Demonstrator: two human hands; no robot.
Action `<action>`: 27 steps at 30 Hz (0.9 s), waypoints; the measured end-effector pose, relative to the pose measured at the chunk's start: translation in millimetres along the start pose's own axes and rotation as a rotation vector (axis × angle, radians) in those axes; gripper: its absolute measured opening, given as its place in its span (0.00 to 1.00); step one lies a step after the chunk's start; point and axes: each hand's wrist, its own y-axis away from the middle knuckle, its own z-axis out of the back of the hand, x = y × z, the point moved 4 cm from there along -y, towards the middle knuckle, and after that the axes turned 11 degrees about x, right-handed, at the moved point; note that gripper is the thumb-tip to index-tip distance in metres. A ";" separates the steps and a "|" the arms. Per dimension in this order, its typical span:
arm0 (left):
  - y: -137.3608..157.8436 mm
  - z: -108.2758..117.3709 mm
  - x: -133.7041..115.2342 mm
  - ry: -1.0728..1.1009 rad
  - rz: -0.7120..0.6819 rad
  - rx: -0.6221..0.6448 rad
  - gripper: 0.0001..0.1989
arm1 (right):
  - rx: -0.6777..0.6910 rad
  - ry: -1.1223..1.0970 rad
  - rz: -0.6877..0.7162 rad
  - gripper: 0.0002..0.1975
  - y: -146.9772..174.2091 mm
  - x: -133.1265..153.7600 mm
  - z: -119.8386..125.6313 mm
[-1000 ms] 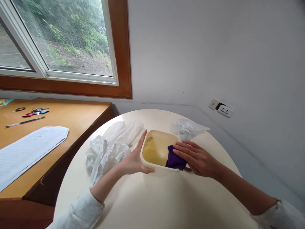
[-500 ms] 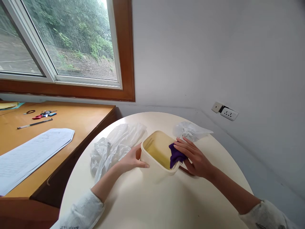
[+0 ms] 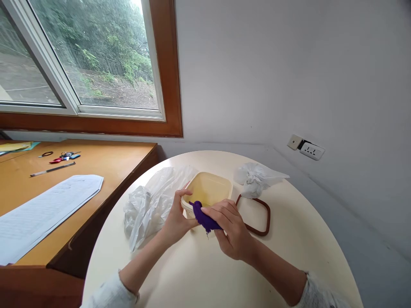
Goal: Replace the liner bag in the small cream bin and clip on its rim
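Above the table point(image 3: 205, 278), right fingers point(image 3: 225, 210) apparently pinch purple cloth point(image 3: 204, 220).

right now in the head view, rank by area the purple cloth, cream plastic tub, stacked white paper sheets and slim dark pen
Largest to smallest:
1. Stacked white paper sheets, cut off at left
2. Cream plastic tub, partly hidden
3. Purple cloth
4. Slim dark pen

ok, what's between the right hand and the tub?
The purple cloth: in the head view, the right hand holds it at the near rim of the tub.
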 end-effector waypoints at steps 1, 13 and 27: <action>-2.9 1.5 -0.3 -0.010 -0.016 -0.010 0.31 | 0.019 -0.008 0.023 0.23 0.7 -0.6 1.9; -28.8 18.5 -10.5 0.056 -0.079 0.355 0.28 | -0.019 0.183 -0.044 0.22 29.5 -62.3 29.6; -6.7 3.3 6.4 0.121 0.049 0.096 0.63 | -0.143 0.070 -0.084 0.21 9.5 8.1 3.6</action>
